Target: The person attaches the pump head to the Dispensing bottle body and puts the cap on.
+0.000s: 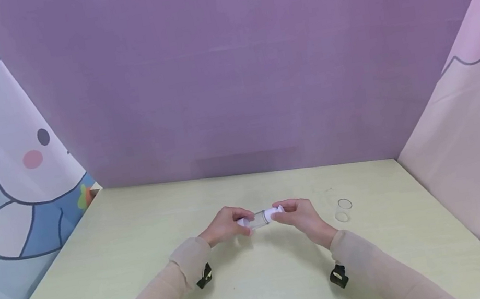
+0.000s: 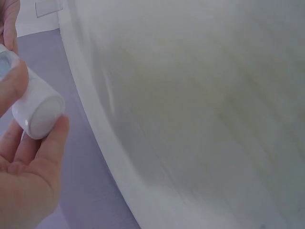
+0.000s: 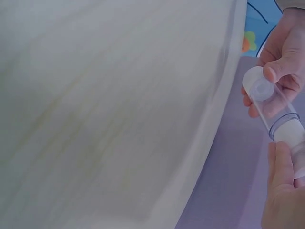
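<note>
A small bottle with a clear middle (image 1: pixel 258 219) and white ends lies nearly level between both hands, above the table. My left hand (image 1: pixel 225 225) holds its left end, thumb on one side and fingers on the other; the round white base (image 2: pixel 45 117) faces out in the left wrist view. At the other end, my right hand (image 1: pixel 303 217) grips the white top part (image 1: pixel 273 213). Through the clear wall in the right wrist view, a white round piece (image 3: pixel 261 88) shows inside, and a dark ring (image 3: pixel 284 125) circles the bottle beside the white top.
To the right of the right hand, a clear open-ended cap or cup (image 1: pixel 343 211) lies on the pale table (image 1: pixel 264 293). A purple panel (image 1: pixel 228 77) rises at the back edge, with printed cloths (image 1: pixel 35 152) on the sides. Black clips (image 1: pixel 338 276) hang below both sleeves.
</note>
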Tool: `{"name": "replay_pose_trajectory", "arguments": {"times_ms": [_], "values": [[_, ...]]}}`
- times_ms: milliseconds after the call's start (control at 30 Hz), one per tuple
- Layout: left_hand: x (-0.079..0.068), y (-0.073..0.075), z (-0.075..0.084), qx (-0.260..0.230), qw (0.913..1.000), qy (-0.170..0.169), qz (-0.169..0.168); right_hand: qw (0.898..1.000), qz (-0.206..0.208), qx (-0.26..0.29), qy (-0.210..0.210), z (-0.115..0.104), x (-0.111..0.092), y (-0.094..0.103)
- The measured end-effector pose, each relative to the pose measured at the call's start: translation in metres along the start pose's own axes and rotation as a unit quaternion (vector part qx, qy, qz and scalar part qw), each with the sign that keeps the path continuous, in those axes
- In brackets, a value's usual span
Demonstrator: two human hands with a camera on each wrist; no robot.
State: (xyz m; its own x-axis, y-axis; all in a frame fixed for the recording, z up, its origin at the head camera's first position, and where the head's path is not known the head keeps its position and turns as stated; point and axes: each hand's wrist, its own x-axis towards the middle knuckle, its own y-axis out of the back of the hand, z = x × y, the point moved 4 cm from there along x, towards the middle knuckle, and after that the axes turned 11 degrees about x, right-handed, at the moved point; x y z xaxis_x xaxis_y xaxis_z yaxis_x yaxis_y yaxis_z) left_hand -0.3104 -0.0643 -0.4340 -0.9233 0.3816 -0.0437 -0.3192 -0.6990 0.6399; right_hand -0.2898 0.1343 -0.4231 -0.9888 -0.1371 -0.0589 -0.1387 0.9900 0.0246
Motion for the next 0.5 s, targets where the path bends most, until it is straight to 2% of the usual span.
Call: {"name": "replay_pose_trajectory", "arguments": {"times_ms": [133,267,500], "values": [[-0.0013,0.0000,0.0008,0.002,0.9999,0.012,0.011,1.000,0.007,-0.002,-0.004,-0.0005,-0.0005,-0.0008],[-0.0025,0.0008,0.0023,0.001,0.9998,0.009,0.020,1.000,0.012,0.001,-0.007,-0.0010,-0.0006,-0.0015],[-0.0044,-0.0006,0.0017,-0.003,0.9997,0.017,0.018,1.000,0.005,0.007,-0.009,-0.0027,-0.0042,-0.0032]]}}
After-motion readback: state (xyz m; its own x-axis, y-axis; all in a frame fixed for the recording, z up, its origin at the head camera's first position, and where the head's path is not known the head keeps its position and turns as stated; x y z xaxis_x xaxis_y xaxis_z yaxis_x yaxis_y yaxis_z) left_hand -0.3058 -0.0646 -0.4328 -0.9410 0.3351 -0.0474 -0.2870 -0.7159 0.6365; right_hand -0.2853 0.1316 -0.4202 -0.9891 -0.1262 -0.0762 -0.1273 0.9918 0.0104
